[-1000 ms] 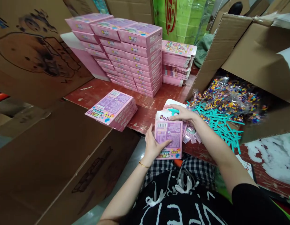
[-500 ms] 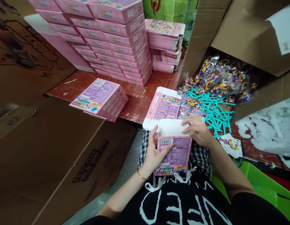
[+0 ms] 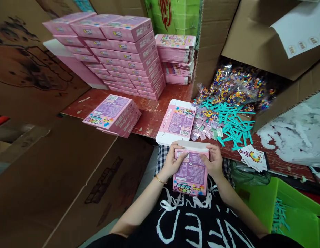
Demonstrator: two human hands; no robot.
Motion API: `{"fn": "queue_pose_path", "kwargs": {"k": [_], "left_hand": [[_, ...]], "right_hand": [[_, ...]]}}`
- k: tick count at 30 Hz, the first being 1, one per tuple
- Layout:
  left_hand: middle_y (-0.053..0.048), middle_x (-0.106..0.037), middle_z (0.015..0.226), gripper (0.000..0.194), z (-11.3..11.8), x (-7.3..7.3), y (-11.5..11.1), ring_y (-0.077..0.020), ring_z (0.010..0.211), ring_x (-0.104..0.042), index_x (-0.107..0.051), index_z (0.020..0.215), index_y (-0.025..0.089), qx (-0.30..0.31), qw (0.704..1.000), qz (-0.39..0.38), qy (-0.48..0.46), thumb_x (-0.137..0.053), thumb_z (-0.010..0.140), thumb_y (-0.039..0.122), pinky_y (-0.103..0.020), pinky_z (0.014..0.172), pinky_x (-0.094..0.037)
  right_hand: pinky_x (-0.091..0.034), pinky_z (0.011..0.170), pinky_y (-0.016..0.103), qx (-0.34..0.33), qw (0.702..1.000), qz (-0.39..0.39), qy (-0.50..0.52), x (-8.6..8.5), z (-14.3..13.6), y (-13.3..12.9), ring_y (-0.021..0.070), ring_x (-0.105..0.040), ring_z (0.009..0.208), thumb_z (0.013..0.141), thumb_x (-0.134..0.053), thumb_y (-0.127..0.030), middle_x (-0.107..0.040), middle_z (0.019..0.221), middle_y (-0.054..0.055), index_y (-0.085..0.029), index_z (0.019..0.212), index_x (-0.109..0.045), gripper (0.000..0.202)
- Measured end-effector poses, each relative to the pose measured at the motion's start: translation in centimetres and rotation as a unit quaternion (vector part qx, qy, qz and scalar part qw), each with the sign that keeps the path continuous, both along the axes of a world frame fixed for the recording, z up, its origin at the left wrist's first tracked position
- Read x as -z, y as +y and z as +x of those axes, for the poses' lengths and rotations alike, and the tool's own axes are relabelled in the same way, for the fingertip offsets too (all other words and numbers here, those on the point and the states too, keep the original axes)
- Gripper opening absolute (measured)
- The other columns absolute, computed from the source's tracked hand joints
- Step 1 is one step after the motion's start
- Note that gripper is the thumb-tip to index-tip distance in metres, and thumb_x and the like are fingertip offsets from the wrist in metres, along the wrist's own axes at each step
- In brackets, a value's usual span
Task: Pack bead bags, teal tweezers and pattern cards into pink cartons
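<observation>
A pink and purple printed box point(image 3: 191, 174) is held upright in front of my chest, its back panel with a barcode facing me and a white flap along its top. My left hand point(image 3: 173, 160) grips the box's upper left edge, thumb on the front panel. At the upper right edge my right hand point(image 3: 213, 161) grips it the same way. Just beyond lie flattened pink cartons point(image 3: 177, 120) on the red table point(image 3: 149, 115). Small sachets point(image 3: 202, 127) and turquoise plastic sticks point(image 3: 235, 124) are heaped to their right.
Closed pink boxes point(image 3: 139, 44) stand in a tall stack at the back left, with a shorter pile point(image 3: 121, 112) nearer. Bags of colourful beads point(image 3: 242, 82) spill from a cardboard carton point(image 3: 266, 38). Printed cards point(image 3: 253, 156) lie at the right, above a green bin point(image 3: 299, 203).
My right hand has moved from the open top of the box to its right edge. The white top flap has folded down over the opening. The camera view has shifted slightly.
</observation>
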State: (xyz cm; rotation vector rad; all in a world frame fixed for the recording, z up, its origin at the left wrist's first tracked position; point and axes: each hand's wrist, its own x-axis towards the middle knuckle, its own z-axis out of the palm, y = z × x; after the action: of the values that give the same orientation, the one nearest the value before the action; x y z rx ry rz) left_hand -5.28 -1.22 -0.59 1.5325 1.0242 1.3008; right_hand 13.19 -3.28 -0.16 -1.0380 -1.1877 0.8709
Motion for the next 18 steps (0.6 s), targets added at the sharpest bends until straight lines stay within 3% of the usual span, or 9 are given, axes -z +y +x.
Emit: {"fn": "queue_pose_path", "kwargs": {"k": [2, 3, 5, 7, 11, 14, 18], "left_hand": [[-0.006, -0.058, 0.107, 0.030, 0.2, 0.2, -0.1, -0.0207, 0.106, -0.061, -0.043, 0.099, 0.022, -0.005, 0.999, 0.014, -0.046, -0.067, 0.085, 0.031, -0.041, 0.096, -0.044], [-0.004, -0.059, 0.104, 0.039, 0.2, 0.2, -0.2, -0.0204, 0.103, -0.062, -0.039, 0.102, 0.024, -0.008, 0.997, 0.016, -0.069, -0.071, 0.082, 0.029, -0.041, 0.095, -0.045], [0.000, -0.060, 0.095, 0.057, 0.3, -0.3, -0.3, -0.0181, 0.093, -0.064, -0.034, 0.112, 0.026, -0.018, 0.995, 0.001, -0.093, -0.078, 0.075, 0.027, -0.038, 0.089, -0.047], [0.002, -0.058, 0.089, 0.062, 0.2, -1.3, -0.2, -0.0153, 0.083, -0.062, -0.035, 0.120, 0.025, -0.017, 0.995, -0.027, -0.093, -0.078, 0.075, 0.028, -0.033, 0.082, -0.048], [-0.004, -0.064, 0.099, 0.037, 0.2, -3.0, -0.2, -0.0155, 0.086, -0.061, -0.053, 0.115, 0.021, -0.029, 0.990, -0.099, -0.093, -0.069, 0.082, 0.031, -0.030, 0.080, -0.048], [-0.006, -0.067, 0.094, 0.018, 0.4, -2.9, -0.5, -0.0170, 0.085, -0.062, -0.062, 0.094, 0.018, -0.067, 0.986, -0.134, -0.075, -0.063, 0.086, 0.034, -0.030, 0.079, -0.047], [-0.006, -0.068, 0.092, 0.022, 0.7, -1.8, -1.0, -0.0183, 0.087, -0.063, -0.059, 0.083, 0.018, -0.060, 0.992, -0.099, -0.047, -0.056, 0.091, 0.038, -0.034, 0.083, -0.048]], "right_hand": [[-0.050, 0.092, 0.043, -0.007, 0.999, 0.028, 0.022, -0.3, -0.2, 0.1, 0.0245, -0.067, 0.103, 0.080, -0.073, -0.028, -0.066, 0.092, 0.002, -0.028, 0.125, -0.041, 0.056], [-0.049, 0.095, 0.045, -0.020, 0.999, 0.038, 0.010, -0.6, -0.2, 0.2, 0.0253, -0.066, 0.105, 0.080, -0.074, -0.028, -0.066, 0.091, 0.002, -0.028, 0.128, -0.040, 0.059], [-0.050, 0.092, 0.043, -0.056, 0.996, 0.033, -0.055, -1.8, -0.1, 0.3, 0.0248, -0.066, 0.101, 0.081, -0.072, -0.030, -0.065, 0.089, 0.003, -0.026, 0.122, -0.053, 0.046], [-0.052, 0.083, 0.037, -0.099, 0.987, 0.004, -0.128, -3.5, 0.2, 0.5, 0.0215, -0.066, 0.089, 0.084, -0.069, -0.031, -0.064, 0.088, 0.004, -0.023, 0.104, -0.067, 0.022], [-0.051, 0.084, 0.035, -0.165, 0.974, -0.082, -0.128, -5.7, 1.1, 1.5, 0.0208, -0.065, 0.094, 0.086, -0.065, -0.034, -0.069, 0.098, 0.006, -0.023, 0.097, -0.073, 0.017], [-0.052, 0.084, 0.036, -0.199, 0.960, -0.188, -0.066, -5.3, 1.8, 2.6, 0.0224, -0.067, 0.095, 0.082, -0.069, -0.039, -0.073, 0.103, 0.006, -0.023, 0.098, -0.075, 0.023], [-0.053, 0.090, 0.042, -0.253, 0.928, -0.272, -0.004, -3.9, 2.7, 3.7, 0.0262, -0.069, 0.099, 0.077, -0.074, -0.047, -0.074, 0.107, 0.008, -0.022, 0.099, -0.077, 0.034]]}}
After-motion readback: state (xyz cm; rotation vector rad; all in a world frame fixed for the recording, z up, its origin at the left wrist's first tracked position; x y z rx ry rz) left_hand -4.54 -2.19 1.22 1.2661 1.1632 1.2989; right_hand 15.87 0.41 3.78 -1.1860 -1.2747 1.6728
